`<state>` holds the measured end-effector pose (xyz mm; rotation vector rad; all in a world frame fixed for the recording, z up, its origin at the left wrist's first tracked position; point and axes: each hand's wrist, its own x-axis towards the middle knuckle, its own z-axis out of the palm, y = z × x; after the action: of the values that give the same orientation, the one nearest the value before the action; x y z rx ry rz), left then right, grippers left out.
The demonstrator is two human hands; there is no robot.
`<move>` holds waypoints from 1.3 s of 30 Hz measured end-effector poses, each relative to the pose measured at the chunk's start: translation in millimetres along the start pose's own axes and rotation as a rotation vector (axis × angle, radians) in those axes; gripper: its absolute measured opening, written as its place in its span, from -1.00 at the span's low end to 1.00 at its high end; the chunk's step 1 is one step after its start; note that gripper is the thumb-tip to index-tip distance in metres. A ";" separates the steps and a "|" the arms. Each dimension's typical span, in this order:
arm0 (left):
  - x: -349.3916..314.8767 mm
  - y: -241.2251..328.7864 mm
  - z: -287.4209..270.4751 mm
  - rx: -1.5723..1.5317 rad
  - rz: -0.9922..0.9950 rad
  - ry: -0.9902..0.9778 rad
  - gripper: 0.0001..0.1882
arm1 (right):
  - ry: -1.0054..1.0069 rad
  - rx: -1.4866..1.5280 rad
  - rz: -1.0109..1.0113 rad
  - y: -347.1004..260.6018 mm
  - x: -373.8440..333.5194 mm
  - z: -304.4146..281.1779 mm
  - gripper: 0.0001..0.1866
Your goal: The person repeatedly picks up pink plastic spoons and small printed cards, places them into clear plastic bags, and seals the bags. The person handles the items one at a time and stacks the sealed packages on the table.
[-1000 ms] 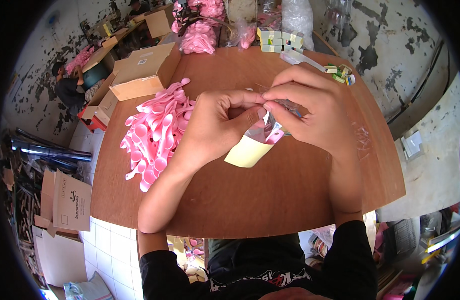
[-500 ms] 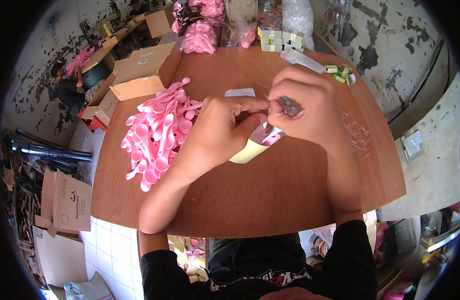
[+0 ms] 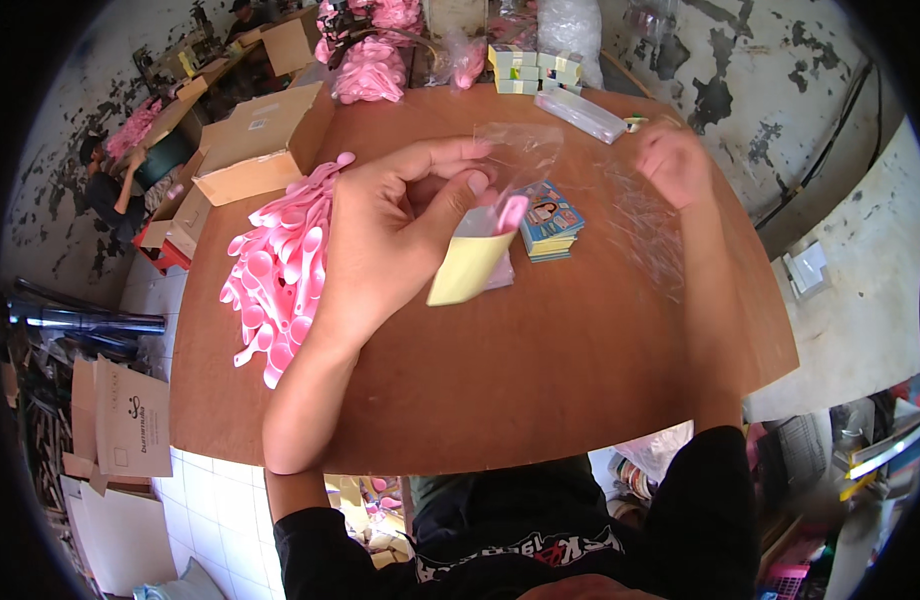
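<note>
Above the middle of the table, my left hand (image 3: 405, 225) pinches a small clear plastic bag (image 3: 525, 150) holding a yellow card (image 3: 470, 265) and a pink measuring spoon (image 3: 513, 212). The bag's clear top sticks up past my fingertips. My right hand (image 3: 673, 165) is apart from it, to the right, smeared by motion, so its fingers cannot be read. A stack of small printed cards (image 3: 552, 225) with yellow edges lies just beyond the bag. Left of my left forearm is a heap of pink measuring spoons (image 3: 285, 275).
Clear plastic strips (image 3: 645, 245) lie on the table (image 3: 540, 400) at right. Along the far side are a clear plastic box (image 3: 580, 115), bundled card stacks (image 3: 535, 70), bagged pink spoons (image 3: 370, 75) and a cardboard box (image 3: 260, 140). Another person (image 3: 110, 190) sits at far left.
My right hand has come away from the bag and swung right. The left hand has shifted slightly left with the bag, and the printed card stack now shows fully.
</note>
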<state>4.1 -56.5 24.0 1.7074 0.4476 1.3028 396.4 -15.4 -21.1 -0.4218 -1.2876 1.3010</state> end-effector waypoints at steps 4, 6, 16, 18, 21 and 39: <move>1.7 -9.1 -7.7 0.173 0.011 0.031 -0.77 | 0.454 -1.831 0.413 27.1 -43.0 -47.6 -0.69; 6.9 -10.8 -3.9 0.192 0.061 -0.004 -0.78 | 0.787 -1.911 0.309 18.9 -41.7 -44.8 -0.64; 11.0 -14.7 -10.5 -0.072 -0.072 -0.029 -0.78 | 0.007 -0.535 0.159 30.5 13.8 188.1 -0.67; 11.7 -15.7 -14.1 -0.124 -0.080 -0.037 -0.65 | 0.068 -0.488 0.125 41.3 19.1 200.1 -0.74; 12.1 -10.5 -12.4 -0.179 0.027 -0.002 -0.39 | 0.084 -0.813 -0.382 35.5 29.3 214.2 -0.88; 15.2 -25.4 -8.2 -0.061 -0.059 -0.060 -0.53 | 0.133 -0.562 -0.021 39.4 27.7 199.2 -0.79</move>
<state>8.3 -28.6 11.9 1.6662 0.4159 1.2078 201.2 -60.0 22.8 -0.8694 -1.5296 0.8598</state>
